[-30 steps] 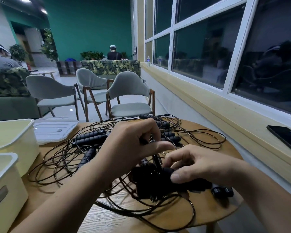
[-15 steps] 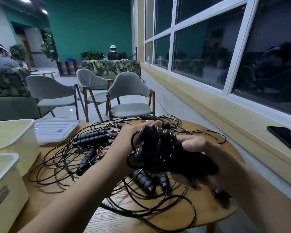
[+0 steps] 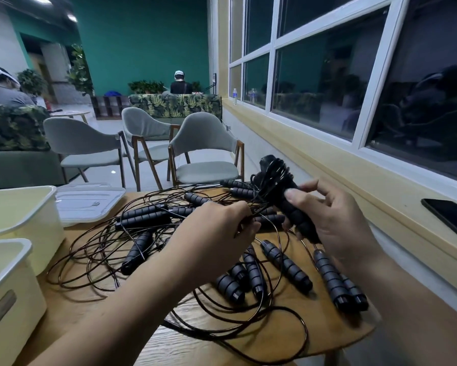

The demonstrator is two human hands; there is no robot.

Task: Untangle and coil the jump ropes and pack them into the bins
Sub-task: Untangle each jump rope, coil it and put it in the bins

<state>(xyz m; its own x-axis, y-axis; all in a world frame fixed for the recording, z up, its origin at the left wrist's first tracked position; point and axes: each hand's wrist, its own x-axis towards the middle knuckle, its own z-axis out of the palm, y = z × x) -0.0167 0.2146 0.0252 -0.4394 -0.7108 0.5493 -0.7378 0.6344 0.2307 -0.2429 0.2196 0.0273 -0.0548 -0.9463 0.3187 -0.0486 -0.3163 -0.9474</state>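
A round wooden table stands against a yellow sill under dark windows, with grey chairs and a teal wall beyond. Taking the tabletop as a dial with the person at 6 o'clock, two cream bins sit at the 9 o'clock edge, the near bin just beside the far bin, both open-topped; nothing shows inside them from this angle. A clear lid lies flat at about 10 o'clock. The tangle of jump ropes spreads from there across the centre, thin cords looping over black ribbed handles. The left hand hovers over the middle, its fingers curled and pinching a few strands of cord at the fingertips. Those strands run up toward 2 o'clock into the bundle, handles already wound with cord, which the right hand grips with thumb and fingers wrapped round its lower end. The bundle's long axis tilts from 11 o'clock at its free top down to 5 o'clock in the palm, so the loose tail lies toward 8 o'clock of it, nearer the left hand. The next wrap probably means carrying that tail round the bundle across its axis. Loose handles lie at 5 o'clock below both hands, and a phone rests on the sill at 3 o'clock.
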